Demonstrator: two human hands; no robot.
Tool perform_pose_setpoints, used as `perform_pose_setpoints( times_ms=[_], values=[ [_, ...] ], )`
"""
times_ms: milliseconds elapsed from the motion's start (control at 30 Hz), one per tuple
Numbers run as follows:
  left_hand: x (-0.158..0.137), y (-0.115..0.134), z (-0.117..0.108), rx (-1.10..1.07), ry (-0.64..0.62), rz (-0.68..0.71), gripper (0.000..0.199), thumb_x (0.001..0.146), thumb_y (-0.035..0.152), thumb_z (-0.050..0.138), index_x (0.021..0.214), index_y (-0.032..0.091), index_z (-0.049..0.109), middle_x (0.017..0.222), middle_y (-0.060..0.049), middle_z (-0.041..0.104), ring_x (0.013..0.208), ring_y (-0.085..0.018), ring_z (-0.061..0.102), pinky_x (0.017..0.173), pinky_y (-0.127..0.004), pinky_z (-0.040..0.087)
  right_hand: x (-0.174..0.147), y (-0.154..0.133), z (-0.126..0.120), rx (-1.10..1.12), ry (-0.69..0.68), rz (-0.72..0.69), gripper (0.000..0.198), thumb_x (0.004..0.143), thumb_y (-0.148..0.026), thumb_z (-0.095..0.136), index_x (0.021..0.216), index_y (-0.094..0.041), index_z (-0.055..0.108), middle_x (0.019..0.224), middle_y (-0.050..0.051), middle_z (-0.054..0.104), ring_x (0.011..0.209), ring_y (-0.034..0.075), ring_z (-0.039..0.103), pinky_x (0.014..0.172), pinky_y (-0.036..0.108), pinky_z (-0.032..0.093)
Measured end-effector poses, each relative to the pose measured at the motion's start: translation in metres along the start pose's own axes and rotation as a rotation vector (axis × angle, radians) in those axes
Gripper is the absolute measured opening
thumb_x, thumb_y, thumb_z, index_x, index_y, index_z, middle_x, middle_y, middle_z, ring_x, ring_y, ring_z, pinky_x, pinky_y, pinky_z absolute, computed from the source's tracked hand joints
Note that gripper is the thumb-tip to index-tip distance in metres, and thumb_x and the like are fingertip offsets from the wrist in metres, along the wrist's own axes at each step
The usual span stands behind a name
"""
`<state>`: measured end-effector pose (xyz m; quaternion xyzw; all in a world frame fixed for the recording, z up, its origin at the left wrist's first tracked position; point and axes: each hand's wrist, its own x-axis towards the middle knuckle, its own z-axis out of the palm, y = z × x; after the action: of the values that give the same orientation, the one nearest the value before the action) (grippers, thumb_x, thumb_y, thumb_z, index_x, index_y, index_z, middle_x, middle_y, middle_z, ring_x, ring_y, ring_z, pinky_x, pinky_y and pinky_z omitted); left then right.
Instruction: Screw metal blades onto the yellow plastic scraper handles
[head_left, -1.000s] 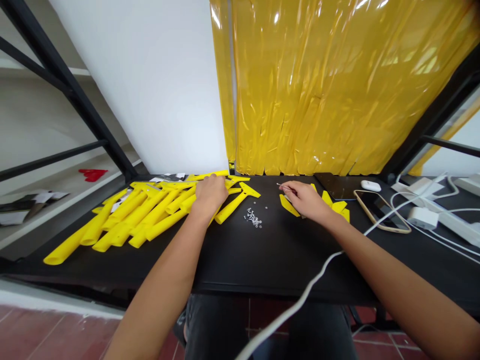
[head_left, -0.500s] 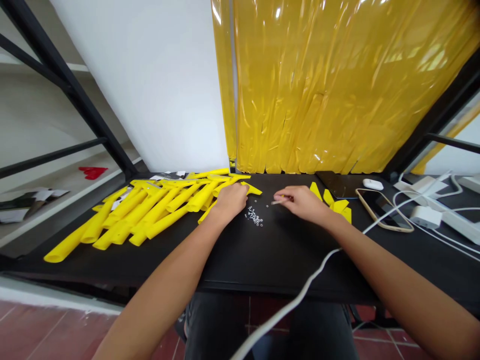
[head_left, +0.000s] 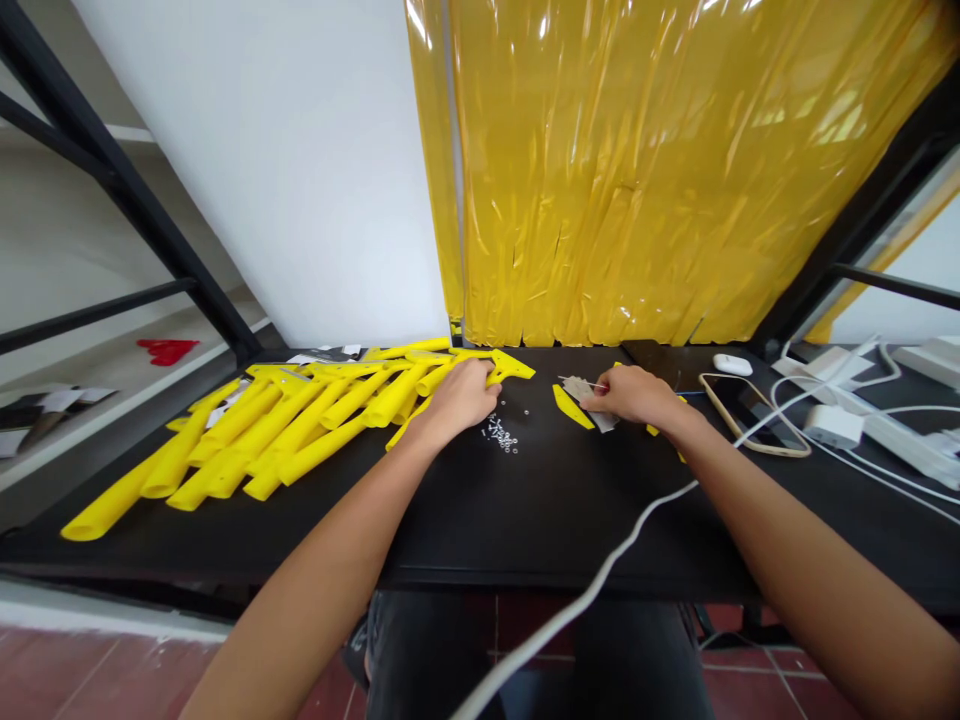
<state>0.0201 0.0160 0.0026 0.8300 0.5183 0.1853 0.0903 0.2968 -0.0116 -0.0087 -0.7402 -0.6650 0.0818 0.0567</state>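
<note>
My left hand point(head_left: 471, 395) is closed around a yellow plastic tube with a winged, fin-like end point(head_left: 516, 366), at the right side of a pile of similar yellow tubes point(head_left: 300, 420). Only that end shows beyond my fingers. My right hand point(head_left: 634, 395) is pinched on a thin, light-coloured rod point(head_left: 581, 381); what the rod belongs to is hidden in my fingers. Just below it lies a greyish flat piece point(head_left: 602, 420), partly under my fingertips. A flat yellow piece point(head_left: 573, 408) is beside it. Small screws and nuts point(head_left: 502, 434) are scattered between my hands.
A phone point(head_left: 756, 415), a white earbud case point(head_left: 732, 364) and a power strip with white cables point(head_left: 836, 428) are at the right. One white cable point(head_left: 637, 535) crosses the table's front edge. Yellow plastic curtain strips point(head_left: 637, 200) hang behind the black table point(head_left: 525, 540).
My right hand has moved right, over the yellow pieces, still pinching the thin rod. The greyish flat piece now shows by its fingertips. My left hand stays at the tube, whose end shows more.
</note>
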Motion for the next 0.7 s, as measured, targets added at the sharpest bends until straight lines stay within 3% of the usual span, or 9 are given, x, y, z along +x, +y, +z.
perform_pose_setpoints(
  times_ms=[133,300,400,533,700],
  values=[
    [0.002,-0.001,0.003,-0.050,0.021,0.053,0.027,0.092,0.029,0.060,0.115,0.019,0.072,0.127,-0.014,0.069,0.121,-0.032,0.063,0.099,-0.041,0.048,0.009,0.009,0.002,0.085,-0.052,-0.076,0.022,0.082,-0.041,0.069,0.077,-0.021,0.076,0.079,0.009,0.074,0.074,0.023,0.068,0.058,0.029,0.039],
    [0.002,0.000,0.003,-0.119,-0.010,0.090,0.036,0.092,0.028,0.060,0.126,0.019,0.067,0.135,-0.012,0.066,0.125,-0.030,0.060,0.105,-0.041,0.045,0.008,0.014,0.000,0.182,0.117,-0.067,0.020,0.086,-0.034,0.064,0.085,-0.023,0.081,0.080,0.007,0.075,0.074,0.022,0.065,0.062,0.030,0.039],
    [-0.001,0.003,0.000,-0.137,-0.042,0.116,0.031,0.090,0.030,0.062,0.118,0.018,0.069,0.127,-0.013,0.067,0.116,-0.030,0.064,0.099,-0.040,0.048,0.000,0.005,-0.005,0.494,0.194,-0.113,0.024,0.086,-0.041,0.067,0.088,-0.021,0.081,0.079,0.005,0.074,0.071,0.019,0.062,0.063,0.029,0.040],
    [-0.005,0.011,-0.007,-0.209,-0.074,0.198,0.028,0.088,0.026,0.061,0.114,0.018,0.069,0.119,-0.011,0.066,0.108,-0.027,0.064,0.095,-0.038,0.048,-0.013,-0.018,-0.007,0.960,0.139,-0.235,0.045,0.079,-0.061,0.073,0.089,-0.017,0.078,0.074,0.003,0.070,0.062,0.014,0.055,0.059,0.027,0.041],
    [-0.011,0.024,-0.014,-0.408,-0.199,0.289,0.026,0.088,0.025,0.057,0.111,0.019,0.067,0.103,-0.005,0.071,0.088,-0.020,0.064,0.078,-0.030,0.048,-0.021,-0.039,0.001,0.889,0.273,-0.414,0.046,0.081,-0.063,0.069,0.089,-0.018,0.077,0.082,0.003,0.073,0.074,0.018,0.061,0.070,0.030,0.046]
  ],
)
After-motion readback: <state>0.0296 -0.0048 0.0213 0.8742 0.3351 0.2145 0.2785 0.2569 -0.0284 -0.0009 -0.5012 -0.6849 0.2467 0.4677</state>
